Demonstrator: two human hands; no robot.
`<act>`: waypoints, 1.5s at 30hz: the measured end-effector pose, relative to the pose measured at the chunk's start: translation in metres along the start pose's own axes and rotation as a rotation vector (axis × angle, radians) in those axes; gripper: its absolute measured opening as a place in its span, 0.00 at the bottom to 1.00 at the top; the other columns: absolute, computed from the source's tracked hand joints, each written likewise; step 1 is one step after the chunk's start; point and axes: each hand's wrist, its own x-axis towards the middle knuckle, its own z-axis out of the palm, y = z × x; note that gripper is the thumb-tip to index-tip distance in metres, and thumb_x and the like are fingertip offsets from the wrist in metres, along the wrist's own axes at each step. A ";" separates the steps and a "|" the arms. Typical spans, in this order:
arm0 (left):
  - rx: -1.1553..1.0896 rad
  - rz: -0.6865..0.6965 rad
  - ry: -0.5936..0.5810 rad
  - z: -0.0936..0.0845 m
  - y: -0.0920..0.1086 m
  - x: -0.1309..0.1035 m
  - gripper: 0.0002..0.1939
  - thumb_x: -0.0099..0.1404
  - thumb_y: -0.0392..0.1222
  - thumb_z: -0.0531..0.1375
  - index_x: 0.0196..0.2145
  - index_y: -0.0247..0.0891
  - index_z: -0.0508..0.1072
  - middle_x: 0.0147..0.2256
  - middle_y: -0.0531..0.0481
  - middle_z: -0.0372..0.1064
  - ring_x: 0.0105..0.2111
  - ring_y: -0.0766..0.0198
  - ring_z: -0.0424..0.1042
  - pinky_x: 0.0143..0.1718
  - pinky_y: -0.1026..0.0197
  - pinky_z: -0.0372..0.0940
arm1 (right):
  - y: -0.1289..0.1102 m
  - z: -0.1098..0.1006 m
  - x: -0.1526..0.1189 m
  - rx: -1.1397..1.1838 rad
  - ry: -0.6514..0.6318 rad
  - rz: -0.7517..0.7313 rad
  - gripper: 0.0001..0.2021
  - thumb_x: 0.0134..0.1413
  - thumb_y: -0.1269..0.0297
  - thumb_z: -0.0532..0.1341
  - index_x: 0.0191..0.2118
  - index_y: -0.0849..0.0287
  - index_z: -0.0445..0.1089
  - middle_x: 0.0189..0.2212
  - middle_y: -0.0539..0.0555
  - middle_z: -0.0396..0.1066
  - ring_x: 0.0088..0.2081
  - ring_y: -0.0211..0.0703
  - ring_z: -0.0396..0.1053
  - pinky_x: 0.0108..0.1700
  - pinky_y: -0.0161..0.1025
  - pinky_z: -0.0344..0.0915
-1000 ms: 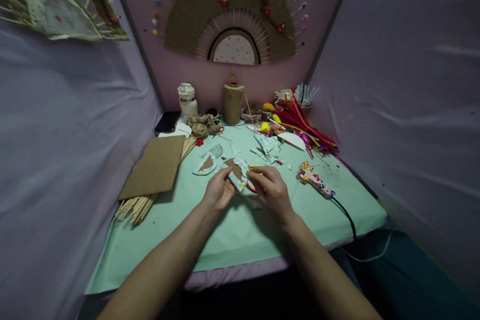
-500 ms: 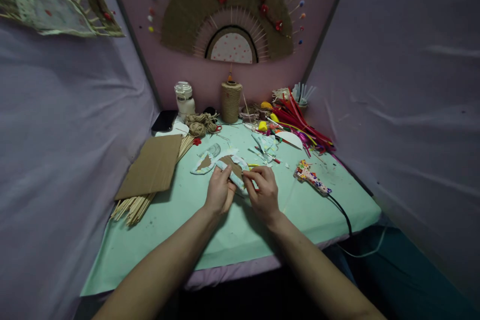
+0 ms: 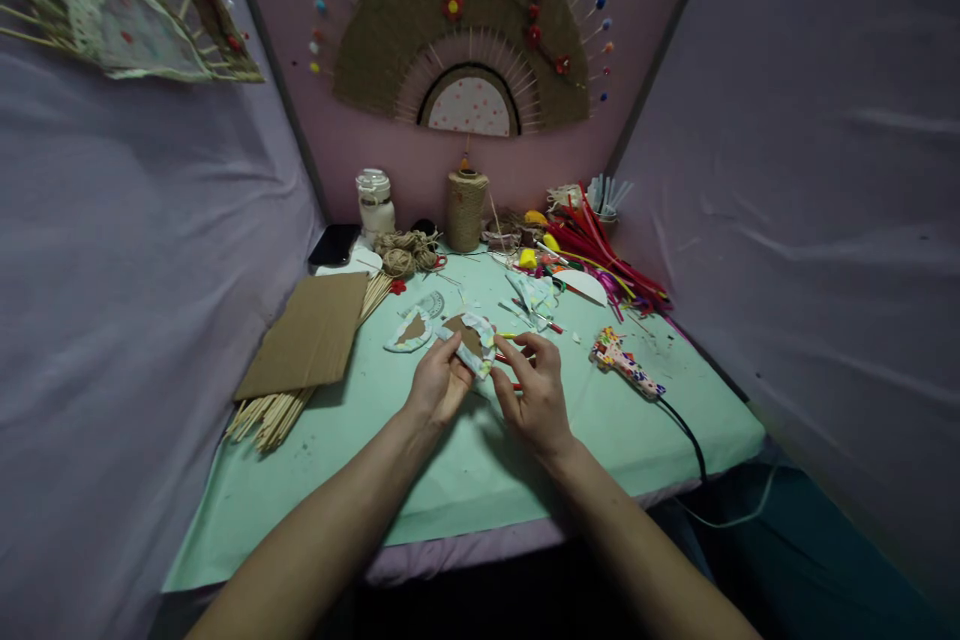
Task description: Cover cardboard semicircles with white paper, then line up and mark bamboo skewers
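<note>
Between my two hands is a cardboard half-circle [image 3: 475,338] with pale blue patterned fabric folded over its edges. My left hand [image 3: 437,378] grips its lower left side, thumb on top and fingers beneath. At the right edge, my right hand [image 3: 534,390] pinches the fabric border between thumb and fingers. A similar fabric-edged cardboard piece [image 3: 409,331] lies on the table just to the left, by a clear protractor [image 3: 432,304]. Right of my right hand rests a glue gun [image 3: 626,363] with a colourful speckled body. Scissors [image 3: 536,312] and fabric scraps [image 3: 534,290] lie beyond my hands.
A cardboard sheet [image 3: 306,335] covers wooden sticks [image 3: 270,422] at left. Behind stand a twine spool [image 3: 466,212], a white-lidded jar [image 3: 375,205] and a phone [image 3: 334,245]. Red pipe cleaners [image 3: 600,245] pile up at back right. The glue gun's black cord [image 3: 686,432] runs off the front edge.
The held cardboard piece has turned a little, and its right fabric edge now lies folded over. My right hand's fingers have spread slightly and shifted along that edge.
</note>
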 end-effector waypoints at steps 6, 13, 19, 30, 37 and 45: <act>0.028 0.135 0.005 0.003 0.000 -0.005 0.08 0.59 0.32 0.62 0.38 0.36 0.72 0.36 0.49 0.76 0.39 0.63 0.76 0.46 0.61 0.67 | 0.001 0.001 -0.002 -0.071 -0.028 -0.005 0.17 0.60 0.64 0.57 0.55 0.56 0.68 0.48 0.61 0.60 0.48 0.51 0.61 0.45 0.49 0.67; 0.082 0.241 0.032 0.005 -0.002 -0.006 0.08 0.58 0.34 0.64 0.36 0.39 0.71 0.34 0.52 0.75 0.39 0.65 0.74 0.44 0.63 0.66 | -0.004 0.004 -0.003 -0.040 -0.107 -0.049 0.17 0.60 0.63 0.57 0.54 0.58 0.69 0.48 0.62 0.64 0.47 0.51 0.63 0.47 0.48 0.67; 0.008 0.277 0.181 0.003 0.019 0.002 0.08 0.61 0.31 0.60 0.38 0.39 0.72 0.37 0.51 0.76 0.38 0.66 0.75 0.43 0.64 0.68 | 0.025 -0.014 0.019 0.051 -0.033 0.195 0.11 0.62 0.67 0.53 0.44 0.59 0.71 0.42 0.59 0.68 0.46 0.46 0.66 0.48 0.43 0.64; -0.159 0.004 0.239 0.001 0.039 0.012 0.20 0.65 0.28 0.49 0.53 0.30 0.67 0.48 0.39 0.73 0.48 0.56 0.74 0.47 0.57 0.71 | 0.051 0.012 0.057 -0.370 -0.937 0.390 0.06 0.50 0.67 0.62 0.33 0.64 0.71 0.31 0.62 0.73 0.32 0.48 0.70 0.28 0.37 0.53; -0.183 -0.046 0.147 -0.004 0.043 0.014 0.27 0.63 0.26 0.48 0.60 0.27 0.59 0.53 0.33 0.69 0.51 0.52 0.72 0.51 0.49 0.69 | 0.047 -0.016 0.051 -0.359 -0.922 0.381 0.07 0.55 0.67 0.56 0.39 0.62 0.66 0.34 0.61 0.73 0.32 0.46 0.69 0.28 0.36 0.53; -0.169 -0.073 0.149 -0.003 0.040 0.013 0.28 0.63 0.24 0.47 0.61 0.26 0.57 0.53 0.32 0.69 0.49 0.52 0.73 0.52 0.47 0.68 | 0.059 -0.062 0.018 -0.127 -0.654 0.357 0.27 0.48 0.46 0.62 0.47 0.62 0.62 0.37 0.58 0.69 0.35 0.48 0.67 0.33 0.39 0.62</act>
